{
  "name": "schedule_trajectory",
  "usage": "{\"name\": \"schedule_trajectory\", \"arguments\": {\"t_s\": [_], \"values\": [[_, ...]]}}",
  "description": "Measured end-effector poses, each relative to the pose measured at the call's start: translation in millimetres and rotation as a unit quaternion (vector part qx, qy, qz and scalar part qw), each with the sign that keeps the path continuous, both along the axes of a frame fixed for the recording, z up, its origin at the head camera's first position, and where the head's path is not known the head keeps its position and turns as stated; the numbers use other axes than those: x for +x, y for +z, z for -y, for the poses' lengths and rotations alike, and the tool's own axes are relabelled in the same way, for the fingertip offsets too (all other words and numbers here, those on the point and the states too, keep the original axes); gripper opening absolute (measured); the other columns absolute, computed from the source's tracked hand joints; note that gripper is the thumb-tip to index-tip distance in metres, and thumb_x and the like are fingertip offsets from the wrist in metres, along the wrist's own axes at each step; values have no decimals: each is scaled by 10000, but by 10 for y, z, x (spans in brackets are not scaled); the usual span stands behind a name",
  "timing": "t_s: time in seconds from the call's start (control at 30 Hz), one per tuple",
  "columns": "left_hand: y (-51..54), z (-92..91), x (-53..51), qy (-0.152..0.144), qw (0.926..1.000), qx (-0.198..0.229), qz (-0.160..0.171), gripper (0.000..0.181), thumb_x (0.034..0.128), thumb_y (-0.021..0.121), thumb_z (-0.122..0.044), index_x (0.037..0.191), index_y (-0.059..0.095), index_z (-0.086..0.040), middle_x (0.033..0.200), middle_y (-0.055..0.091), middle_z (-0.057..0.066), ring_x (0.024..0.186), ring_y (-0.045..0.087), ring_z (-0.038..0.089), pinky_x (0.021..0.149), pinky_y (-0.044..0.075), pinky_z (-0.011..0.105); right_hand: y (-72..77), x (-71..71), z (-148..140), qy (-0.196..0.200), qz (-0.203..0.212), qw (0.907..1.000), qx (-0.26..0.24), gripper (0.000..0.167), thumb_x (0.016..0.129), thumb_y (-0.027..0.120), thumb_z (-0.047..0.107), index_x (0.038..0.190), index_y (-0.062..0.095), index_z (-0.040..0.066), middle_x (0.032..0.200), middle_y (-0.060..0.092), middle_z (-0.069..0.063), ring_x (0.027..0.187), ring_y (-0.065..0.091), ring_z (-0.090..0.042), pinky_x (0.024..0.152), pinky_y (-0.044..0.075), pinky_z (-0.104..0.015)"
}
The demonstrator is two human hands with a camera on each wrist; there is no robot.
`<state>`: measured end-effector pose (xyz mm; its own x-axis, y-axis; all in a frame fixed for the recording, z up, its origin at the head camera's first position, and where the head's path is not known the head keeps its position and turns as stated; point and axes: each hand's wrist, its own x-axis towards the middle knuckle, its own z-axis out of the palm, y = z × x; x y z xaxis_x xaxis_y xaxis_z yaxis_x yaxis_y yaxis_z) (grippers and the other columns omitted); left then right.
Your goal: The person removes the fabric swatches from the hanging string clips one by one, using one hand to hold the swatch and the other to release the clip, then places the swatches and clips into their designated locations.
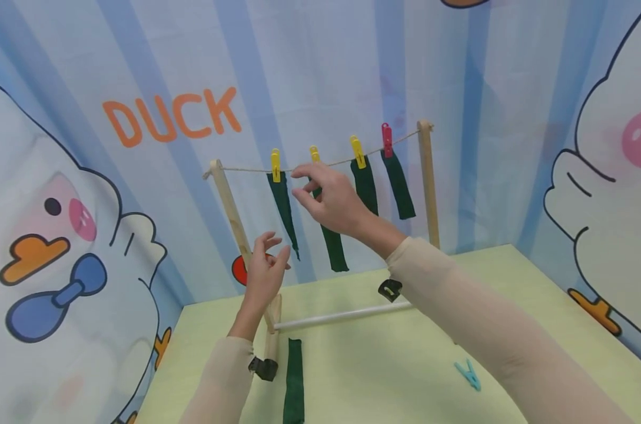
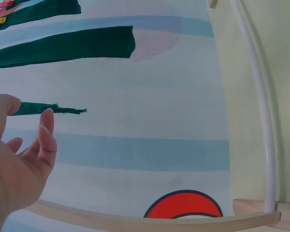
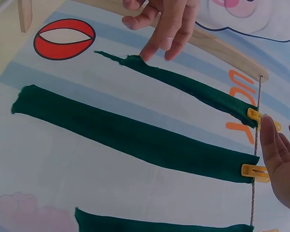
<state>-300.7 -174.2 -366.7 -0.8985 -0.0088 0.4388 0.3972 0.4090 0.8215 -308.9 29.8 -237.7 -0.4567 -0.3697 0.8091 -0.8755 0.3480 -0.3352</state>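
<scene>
At the rope's left end, left hand and right hand, fingers parted, empty, hover by a green strip; smoothing likely needs its yellow clip steadied.

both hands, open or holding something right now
Left hand: open, holding nothing, near the leftmost hanging green strip; contact cannot be told.
Right hand: open, holding nothing, near the leftmost yellow clothespin.

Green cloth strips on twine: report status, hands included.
Left hand, right hand empty. Four strips hang from three yellow plastic clothespins, one red clothespin. Fifth strip on pale table. Head view: right hand partly hides second strip from left.
</scene>
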Motion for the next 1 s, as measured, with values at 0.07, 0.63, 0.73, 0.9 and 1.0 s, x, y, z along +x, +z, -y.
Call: {"name": "schedule_trajectory", "arguments": {"t_s": [0.07, 0.63, 0.73, 0.9, 1.0], "values": [[9, -9, 5, -31, 10000, 65, 21, 529, 1015, 601, -309, 1464, 388, -131, 1363, 557, 63, 766, 660, 267, 726, 527, 334, 34, -12, 35, -47, 53, 10000, 38, 299, 981, 639, 99, 1255, 620, -20, 1304, 602, -149, 888, 693, -185, 723, 561, -259], [84, -128, -36, -269, 9977, 566, 248, 554, 1022, 584, -313, 1499, 349, -157, 1416, 520, 75, 711, 660, 220, 830, 530, 386, 294, -133, 285, -566, 954, 9928, 457, 548, 1008, 615, 180, 1493, 410, 27, 1501, 439, -143, 798, 645, -173, 737, 544, -261], [89, -156, -37, -255, 9972, 588, 384, 564, 1029, 572, -306, 1514, 323, -164, 1441, 494, 72, 726, 660, 212, 697, 524, 328, 306, -167, 333, -627, 1176, 9894, 584, 597, 1010, 613, 196, 1523, 356, 27, 1534, 391, -154, 782, 657, -151, 743, 546, -262], [96, -203, -54, -234, 9955, 788, 468, 541, 1039, 551, -284, 1512, 322, -155, 1440, 488, 89, 750, 660, 224, 590, 504, 285, 302, -205, 377, -658, 1321, 9862, 749, 633, 1012, 613, 215, 1539, 320, 24, 1550, 360, -168, 689, 681, -102, 828, 542, -293], [108, -225, -64, -280, 9935, 991, 481, 499, 1041, 543, -256, 1486, 355, -128, 1410, 509, 103, 793, 661, 305, 594, 502, 261, 307, -215, 385, -686, 1417, 9845, 768, 645, 1011, 614, 228, 1547, 308, 38, 1558, 355, -157, 654, 674, -91, 869, 530, -310]]}}
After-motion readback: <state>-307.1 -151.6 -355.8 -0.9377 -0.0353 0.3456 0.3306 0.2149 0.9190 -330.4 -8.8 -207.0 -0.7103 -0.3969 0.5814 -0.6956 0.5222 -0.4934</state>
